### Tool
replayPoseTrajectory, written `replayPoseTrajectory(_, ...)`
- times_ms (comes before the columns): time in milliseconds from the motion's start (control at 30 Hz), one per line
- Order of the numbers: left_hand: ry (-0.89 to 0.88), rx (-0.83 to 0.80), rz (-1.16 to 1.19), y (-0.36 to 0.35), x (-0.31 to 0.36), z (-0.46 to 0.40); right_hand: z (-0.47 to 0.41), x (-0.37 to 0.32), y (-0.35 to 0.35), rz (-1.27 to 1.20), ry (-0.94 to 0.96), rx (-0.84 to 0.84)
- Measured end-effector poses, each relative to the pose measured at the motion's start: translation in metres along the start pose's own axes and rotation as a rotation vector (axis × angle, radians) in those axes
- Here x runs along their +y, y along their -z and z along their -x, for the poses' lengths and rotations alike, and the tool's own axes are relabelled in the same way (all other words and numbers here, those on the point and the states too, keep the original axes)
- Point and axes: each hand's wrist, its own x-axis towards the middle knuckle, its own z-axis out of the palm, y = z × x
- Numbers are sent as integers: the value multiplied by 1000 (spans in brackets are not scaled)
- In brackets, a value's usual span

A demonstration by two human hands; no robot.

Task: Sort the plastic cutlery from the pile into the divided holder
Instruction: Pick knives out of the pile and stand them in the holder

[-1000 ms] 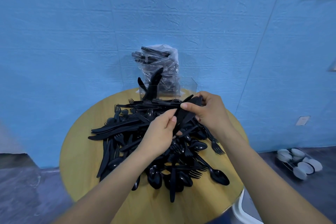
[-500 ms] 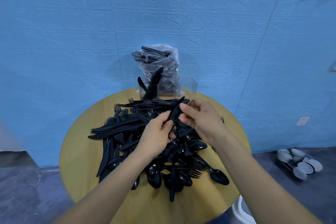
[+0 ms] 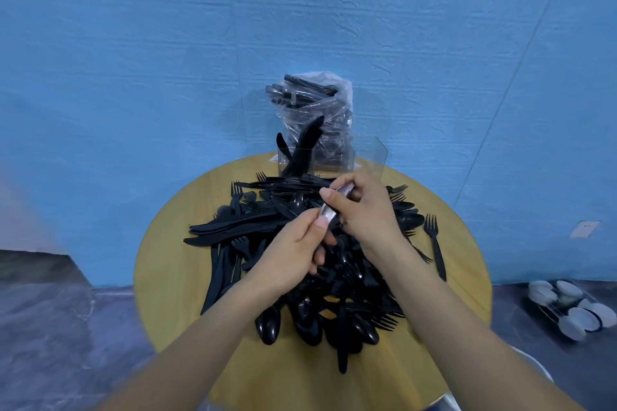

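Above the heap of black cutlery (image 3: 300, 264) on the round table (image 3: 167, 277), the left hand (image 3: 293, 253) pinches one end of a shiny piece of cutlery (image 3: 330, 215). The right hand (image 3: 364, 210) pinches its other end. The clear holder (image 3: 370, 157) stands behind them, with a bag of cutlery (image 3: 320, 110) in it.

Black cutlery pile (image 3: 300, 264); yellow-tan wooden table (image 3: 167, 277); blue textured wall (image 3: 133, 60); clear holder (image 3: 367, 153).

Even, soft light; wide-angle bending at edges; motion blur, faint glare mid-frame.
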Motion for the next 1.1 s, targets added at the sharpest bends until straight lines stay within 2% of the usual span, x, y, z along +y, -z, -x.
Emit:
replayPoseTrajectory(100, -43, 83, -132, 12, -13, 2, -6, 5, -20, -11, -30, -3)
replayPoseTrajectory(233, 1, 241, 1, 43, -26, 7, -10, 9, -49, -77, -68, -120)
replayPoseTrajectory(333, 102, 398, 141, 74, -42, 13, -18, 15, -65, 273, 36, -166)
replayPoseTrajectory(467, 171, 543, 269, 104, -64, 19, -24, 22, -97, 616, 215, -368)
replayPoseTrajectory(600, 236, 607, 332, 112, -77, 22, -30, 31, -121, 929, 277, -544)
replayPoseTrajectory(700, 260, 642, 398, 112, -82, 21, -31, 37, -125, 1065, 268, -596)
replayPoseTrajectory(900, 262, 628, 452, 106, -83, 20, -34, 42, -114, 1138, 315, -532)
replayPoseTrajectory(1100, 267, 619, 423, 102, -83, 18, -37, 38, -101, 1110, 246, -539)
